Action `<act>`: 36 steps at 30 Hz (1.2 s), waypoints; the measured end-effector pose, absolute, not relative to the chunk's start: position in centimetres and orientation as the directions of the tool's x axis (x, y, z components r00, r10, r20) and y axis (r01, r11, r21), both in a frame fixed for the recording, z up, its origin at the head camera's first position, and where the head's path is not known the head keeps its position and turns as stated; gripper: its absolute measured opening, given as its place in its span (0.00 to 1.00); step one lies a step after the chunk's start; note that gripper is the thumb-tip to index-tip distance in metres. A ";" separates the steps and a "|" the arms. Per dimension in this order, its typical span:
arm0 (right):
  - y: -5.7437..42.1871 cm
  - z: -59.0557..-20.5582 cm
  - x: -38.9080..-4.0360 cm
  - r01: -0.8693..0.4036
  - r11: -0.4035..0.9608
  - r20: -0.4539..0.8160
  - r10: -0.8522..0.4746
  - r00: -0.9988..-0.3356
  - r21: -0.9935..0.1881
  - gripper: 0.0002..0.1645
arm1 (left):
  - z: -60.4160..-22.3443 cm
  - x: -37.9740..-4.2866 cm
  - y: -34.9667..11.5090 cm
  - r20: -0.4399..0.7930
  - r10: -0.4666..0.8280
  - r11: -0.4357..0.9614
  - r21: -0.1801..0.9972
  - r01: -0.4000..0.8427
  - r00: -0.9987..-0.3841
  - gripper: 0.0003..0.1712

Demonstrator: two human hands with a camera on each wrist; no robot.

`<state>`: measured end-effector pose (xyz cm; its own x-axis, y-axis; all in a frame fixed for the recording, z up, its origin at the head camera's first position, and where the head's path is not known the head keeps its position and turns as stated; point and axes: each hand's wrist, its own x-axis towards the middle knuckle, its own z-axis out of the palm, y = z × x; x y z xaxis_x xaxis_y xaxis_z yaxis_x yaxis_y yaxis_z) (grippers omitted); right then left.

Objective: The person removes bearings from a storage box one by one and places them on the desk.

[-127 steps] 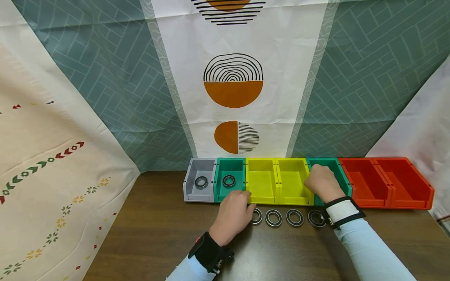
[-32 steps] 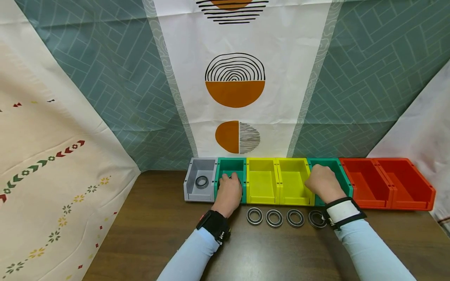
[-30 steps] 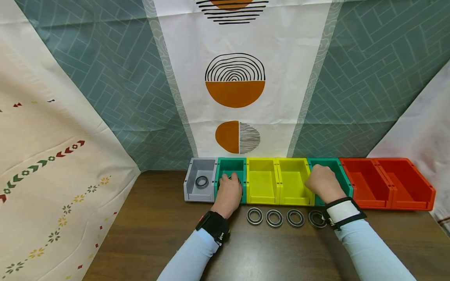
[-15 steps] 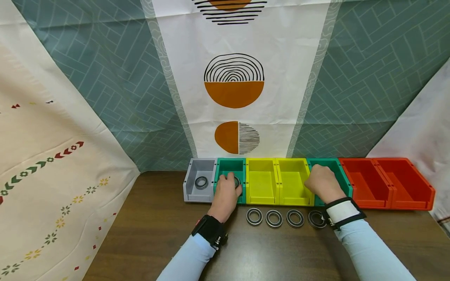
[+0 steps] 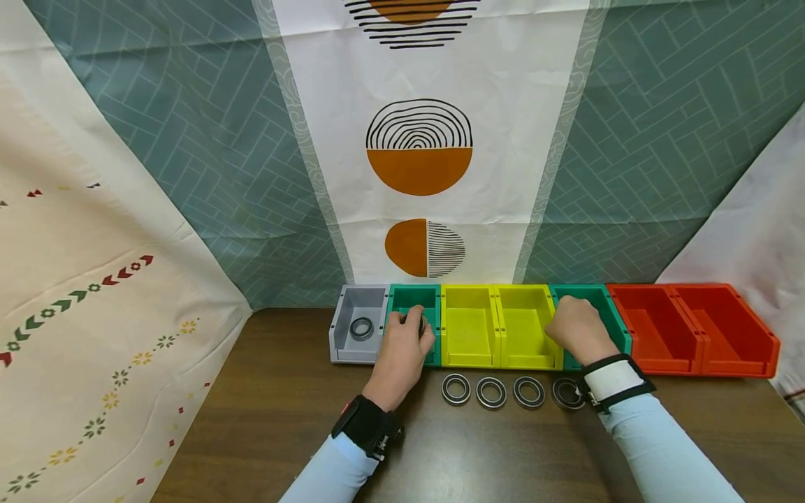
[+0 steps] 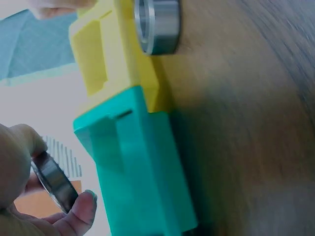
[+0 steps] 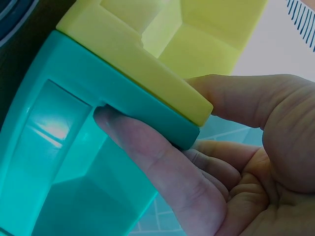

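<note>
My left hand [image 5: 399, 360] pinches a steel ball bearing [image 6: 55, 182] between thumb and fingers, tilted and raised over the left green bin [image 5: 430, 299]. The fingers hide most of this bearing in the head view. At the right, my right hand [image 5: 578, 328] grips the adjoining side walls of a yellow bin [image 7: 123, 54] and the right green bin [image 7: 47, 147]. Its thumb lies on the yellow side and its index finger reaches inside the green one. A row of several bearings [image 5: 491, 392] lies on the table before the bins.
A grey bin [image 5: 339, 349] with one bearing [image 5: 361, 328] inside stands at the left end of the row. Another yellow bin [image 5: 468, 325] sits in the middle, and two red bins [image 5: 723, 328] at the right end. Patterned cloth [image 5: 418, 241] hangs behind.
Earlier the bearing lay in the left green bin and my left hand was near the table row. That hand reached in, took hold of the bearing and lifted it. My right hand stayed put.
</note>
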<state>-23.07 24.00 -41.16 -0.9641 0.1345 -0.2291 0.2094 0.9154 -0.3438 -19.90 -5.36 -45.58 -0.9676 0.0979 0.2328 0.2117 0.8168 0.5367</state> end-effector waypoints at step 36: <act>24.1 -41.3 -23.1 0.216 0.916 -0.247 0.135 -0.960 -0.337 0.12 | -43.1 -15.5 -6.7 0.346 0.085 0.725 0.622 0.297 -0.934 0.29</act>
